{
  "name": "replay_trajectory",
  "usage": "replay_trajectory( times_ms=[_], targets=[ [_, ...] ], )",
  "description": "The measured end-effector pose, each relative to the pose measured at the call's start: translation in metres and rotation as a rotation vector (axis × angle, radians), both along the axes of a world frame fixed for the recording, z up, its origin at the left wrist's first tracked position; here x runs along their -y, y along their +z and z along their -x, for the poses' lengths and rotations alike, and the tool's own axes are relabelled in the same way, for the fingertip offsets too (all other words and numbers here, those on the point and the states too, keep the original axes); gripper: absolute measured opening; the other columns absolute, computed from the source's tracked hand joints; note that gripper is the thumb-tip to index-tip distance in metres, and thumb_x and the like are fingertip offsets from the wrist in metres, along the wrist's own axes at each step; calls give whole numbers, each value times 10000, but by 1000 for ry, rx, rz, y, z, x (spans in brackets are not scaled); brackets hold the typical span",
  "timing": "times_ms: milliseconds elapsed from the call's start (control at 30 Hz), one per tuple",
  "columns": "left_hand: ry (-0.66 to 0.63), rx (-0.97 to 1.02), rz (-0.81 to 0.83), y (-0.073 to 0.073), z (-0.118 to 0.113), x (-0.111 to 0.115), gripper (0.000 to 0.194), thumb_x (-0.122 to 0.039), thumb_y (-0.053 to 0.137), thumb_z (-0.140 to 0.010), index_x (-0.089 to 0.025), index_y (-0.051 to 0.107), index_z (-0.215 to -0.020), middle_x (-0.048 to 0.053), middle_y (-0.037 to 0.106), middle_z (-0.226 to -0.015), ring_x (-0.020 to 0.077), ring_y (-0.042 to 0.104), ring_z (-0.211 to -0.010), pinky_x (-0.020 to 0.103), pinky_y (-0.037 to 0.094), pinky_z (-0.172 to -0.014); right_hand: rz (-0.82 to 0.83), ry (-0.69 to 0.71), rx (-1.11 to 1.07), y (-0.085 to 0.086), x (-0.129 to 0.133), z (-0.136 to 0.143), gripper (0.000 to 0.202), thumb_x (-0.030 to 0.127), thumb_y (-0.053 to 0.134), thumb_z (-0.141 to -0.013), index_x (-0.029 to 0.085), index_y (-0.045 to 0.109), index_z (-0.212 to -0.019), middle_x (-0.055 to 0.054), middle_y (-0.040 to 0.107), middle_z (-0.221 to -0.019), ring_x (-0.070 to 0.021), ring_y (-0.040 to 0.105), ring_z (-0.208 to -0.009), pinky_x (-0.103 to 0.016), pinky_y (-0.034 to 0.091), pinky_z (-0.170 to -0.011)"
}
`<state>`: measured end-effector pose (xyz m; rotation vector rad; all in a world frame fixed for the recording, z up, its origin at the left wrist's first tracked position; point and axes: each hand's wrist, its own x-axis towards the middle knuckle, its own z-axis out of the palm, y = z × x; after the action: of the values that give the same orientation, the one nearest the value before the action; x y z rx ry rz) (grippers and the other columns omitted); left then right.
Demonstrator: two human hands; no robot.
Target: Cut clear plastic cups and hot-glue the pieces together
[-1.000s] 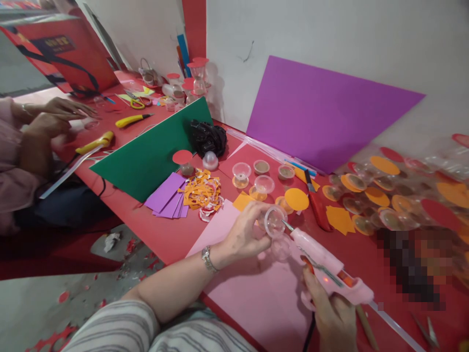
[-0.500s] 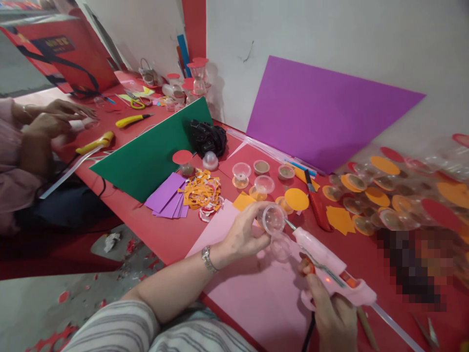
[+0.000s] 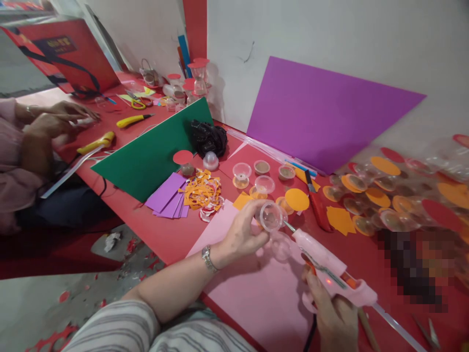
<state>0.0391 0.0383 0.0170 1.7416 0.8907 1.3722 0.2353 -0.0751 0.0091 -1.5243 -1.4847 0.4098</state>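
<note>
My left hand (image 3: 244,232) holds a small clear plastic cup (image 3: 271,216) by its side, above a pink sheet (image 3: 252,298). Wrapped round the handle of a pink glue gun (image 3: 322,259), my right hand (image 3: 331,308) has a finger at the orange trigger. The gun's metal nozzle points up and left, close to the cup's right side; whether it touches is unclear. Another clear cup (image 3: 281,246) lies on the sheet just below. Behind my hands stand more small cups (image 3: 242,172) and an orange disc (image 3: 296,199).
A green board (image 3: 157,151) leans across the left, beside purple cards (image 3: 166,195) and orange scraps (image 3: 203,190). A red cutter (image 3: 319,208) lies behind the gun. Many lidded cups (image 3: 377,195) crowd the right. Another person's hands (image 3: 62,117) work at the far left.
The cup in my left hand has turned and shifted slightly left, so more of its side faces the nozzle. My right hand and the glue gun have barely moved.
</note>
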Motion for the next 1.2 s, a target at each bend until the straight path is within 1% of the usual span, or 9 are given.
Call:
replay_trajectory(
  times_ms=[100,233,400,500,633,800,933,1033,1200],
  targets=[
    [-8,5,-30,0,0,-1,524,-56,570,-667,-191,537,-1173,81,624,-1162,221,611,-1028,365,518,-902,45,-14,-112,-5,2,4,334,422,640,-890,135,778,-789,-67,691,-594,-186,650,-480,-259,542,-460],
    [-32,-1,-16,2,-1,-1,498,-73,595,-678,-190,548,-1160,82,640,-1144,219,619,-1000,358,524,-879,26,43,46,-7,0,-4,277,345,627,-902,126,794,-871,-118,767,-766,-251,741,-686,-315,597,-617],
    [-106,-34,7,8,0,1,446,-112,592,-710,-192,543,-1145,83,657,-1121,210,629,-960,351,523,-866,-82,117,244,-4,-5,-17,297,364,623,-901,154,802,-789,-96,732,-638,-231,694,-543,-322,564,-551],
    [-135,-54,-1,10,0,2,479,-103,571,-715,-196,523,-1183,88,651,-1140,222,625,-1006,367,510,-910,-167,24,346,-7,-2,-14,289,334,600,-925,163,807,-819,-96,735,-659,-246,706,-589,-389,572,-668],
    [-158,-43,-11,10,1,2,526,-86,562,-722,-205,496,-1230,94,629,-1187,235,616,-1068,381,500,-944,-192,-81,325,-11,4,-7,265,277,598,-932,171,800,-798,-84,720,-649,-243,704,-617,-444,558,-763],
    [-169,-20,4,9,0,2,508,-92,573,-745,-212,486,-1231,98,614,-1197,241,603,-1095,391,491,-956,-124,-16,182,-7,2,-2,285,363,637,-905,163,801,-787,-95,721,-645,-235,690,-578,-348,571,-593],
    [-120,-33,-6,4,-1,0,433,-139,610,-779,-213,494,-1190,97,602,-1175,239,590,-1078,394,487,-940,-53,-67,-8,-5,1,4,299,352,618,-921,139,791,-801,-97,719,-659,-220,685,-577,-303,564,-538],
    [-62,-49,-65,1,-1,-2,416,-108,602,-771,-207,507,-1163,92,594,-1150,232,572,-1072,387,479,-929,-96,-40,63,-7,2,4,255,313,657,-891,150,788,-746,-79,697,-613,-204,658,-534,-295,552,-525],
    [-44,-62,-63,-1,-1,-4,417,-119,602,-774,-206,507,-1170,93,599,-1139,230,570,-1037,383,483,-889,-162,-134,188,-13,6,1,268,279,611,-912,185,792,-738,-77,683,-622,-219,661,-620,-352,549,-657]
  ],
)
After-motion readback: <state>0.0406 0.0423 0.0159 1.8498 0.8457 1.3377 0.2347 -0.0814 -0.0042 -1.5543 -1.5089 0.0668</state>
